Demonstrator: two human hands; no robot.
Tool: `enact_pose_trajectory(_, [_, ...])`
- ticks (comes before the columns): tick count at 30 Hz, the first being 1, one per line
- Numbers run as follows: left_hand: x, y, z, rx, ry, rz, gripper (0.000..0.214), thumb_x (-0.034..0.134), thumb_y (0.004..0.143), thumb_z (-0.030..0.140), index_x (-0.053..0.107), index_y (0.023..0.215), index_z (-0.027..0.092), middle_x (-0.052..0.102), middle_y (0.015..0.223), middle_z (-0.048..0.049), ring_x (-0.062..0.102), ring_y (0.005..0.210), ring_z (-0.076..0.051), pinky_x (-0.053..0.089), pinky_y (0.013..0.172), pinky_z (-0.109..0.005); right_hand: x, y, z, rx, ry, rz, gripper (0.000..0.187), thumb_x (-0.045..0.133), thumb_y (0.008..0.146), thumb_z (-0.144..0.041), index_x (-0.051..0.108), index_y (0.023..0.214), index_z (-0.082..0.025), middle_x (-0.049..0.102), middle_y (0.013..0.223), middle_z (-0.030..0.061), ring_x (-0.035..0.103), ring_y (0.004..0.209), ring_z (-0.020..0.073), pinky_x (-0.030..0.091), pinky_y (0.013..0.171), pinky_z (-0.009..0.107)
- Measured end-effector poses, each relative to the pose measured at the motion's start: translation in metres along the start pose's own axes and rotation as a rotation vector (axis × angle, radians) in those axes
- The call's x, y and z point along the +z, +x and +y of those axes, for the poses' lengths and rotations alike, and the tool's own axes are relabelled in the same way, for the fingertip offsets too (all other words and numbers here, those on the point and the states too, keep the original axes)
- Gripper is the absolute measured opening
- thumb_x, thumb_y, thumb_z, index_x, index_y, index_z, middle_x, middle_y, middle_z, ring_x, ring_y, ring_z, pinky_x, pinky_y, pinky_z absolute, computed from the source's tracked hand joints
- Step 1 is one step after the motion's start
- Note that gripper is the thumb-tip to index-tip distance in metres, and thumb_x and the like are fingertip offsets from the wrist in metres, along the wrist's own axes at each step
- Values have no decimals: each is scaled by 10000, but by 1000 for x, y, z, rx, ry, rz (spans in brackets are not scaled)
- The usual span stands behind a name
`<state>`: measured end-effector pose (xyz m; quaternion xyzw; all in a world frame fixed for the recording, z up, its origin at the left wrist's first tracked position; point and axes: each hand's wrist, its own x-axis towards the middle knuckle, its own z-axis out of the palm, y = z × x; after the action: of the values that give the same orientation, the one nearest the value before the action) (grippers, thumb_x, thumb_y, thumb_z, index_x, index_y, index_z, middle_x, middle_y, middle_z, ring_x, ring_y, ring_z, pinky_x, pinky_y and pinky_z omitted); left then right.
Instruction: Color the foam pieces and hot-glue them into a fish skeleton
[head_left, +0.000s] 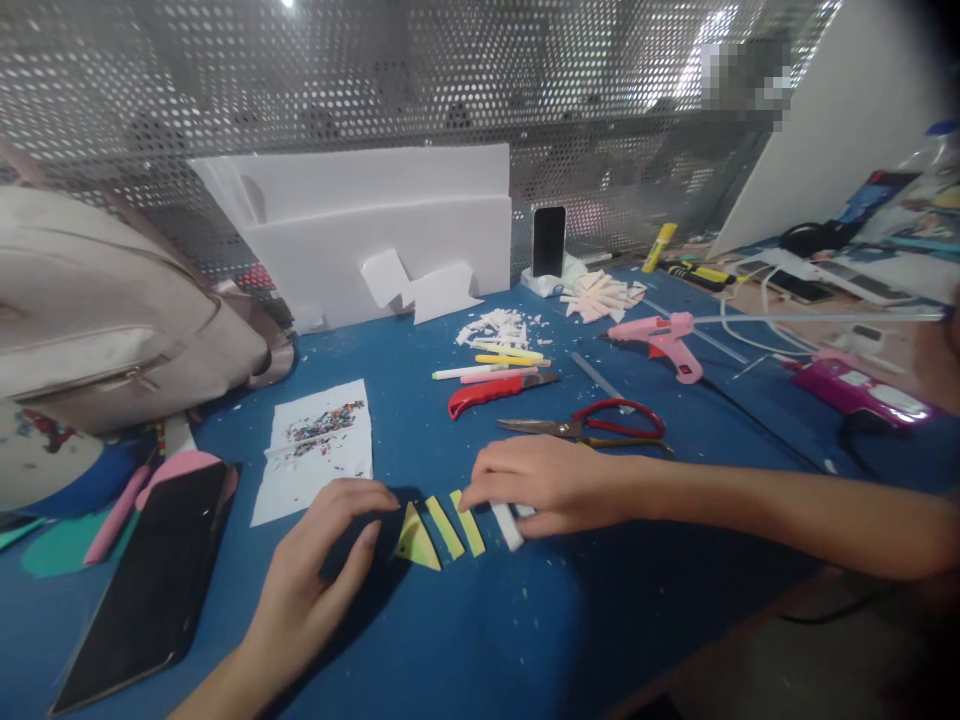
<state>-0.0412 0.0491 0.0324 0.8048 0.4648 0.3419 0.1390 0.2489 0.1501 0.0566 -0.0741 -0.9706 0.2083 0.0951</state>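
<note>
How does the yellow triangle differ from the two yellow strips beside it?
The yellow triangle is wide with a point on top; the yellow strips are narrow and slanted. The triangle lies nearest the left hand; the strips lie nearer the right hand, which holds a white stick. All are yellow and lie on the blue table.

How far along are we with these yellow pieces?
Done: a yellow triangle and two yellow strips lie cut, side by side. In hand: left hand by the triangle, right hand pinching a white strip. Left: the glue gun lies untouched, apart.
</note>
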Motion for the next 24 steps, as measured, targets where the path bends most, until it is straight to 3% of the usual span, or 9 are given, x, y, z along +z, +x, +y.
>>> enact_pose_trajectory(5, [2, 0, 2, -34, 0, 22, 170, 447, 981, 192, 563, 1088, 252, 612, 1080, -29, 577, 1037, -156, 447, 908, -278, -2, -7, -1, 60, -13, 5, 654, 721, 820, -484, 494, 1332, -148, 595, 1215, 118, 530, 1092, 235, 400, 962, 375])
enact_pose_trajectory(10, [2, 0, 1, -24, -14, 15, 172, 466, 971, 191, 572, 1087, 262, 619, 1066, -21, 584, 1024, -150, 452, 895, -265, 15, -11, -10, 173, -155, 115, 815, 689, 759, -642, 506, 1346, -106, 604, 1172, 148, 523, 1064, 289, 381, 978, 464])
enact_pose_trajectory(15, [3, -1, 3, -33, -20, 27, 177, 456, 972, 183, 571, 1083, 260, 612, 1070, -16, 577, 1029, -144, 441, 903, -254, 20, -8, -19, 234, -140, 120, 770, 703, 774, -590, 512, 1332, -96, 602, 1129, 133, 511, 1011, 275, 390, 943, 448])
enact_pose_trajectory(24, [3, 0, 4, -36, -27, 24, 171, 456, 976, 183, 566, 1081, 262, 603, 1066, -7, 569, 1032, -130, 432, 903, -236, 4, 2, 0, 258, -28, 36, 765, 743, 770, -531, 466, 1372, -150, 582, 1222, 119, 487, 1086, 270, 375, 918, 398])
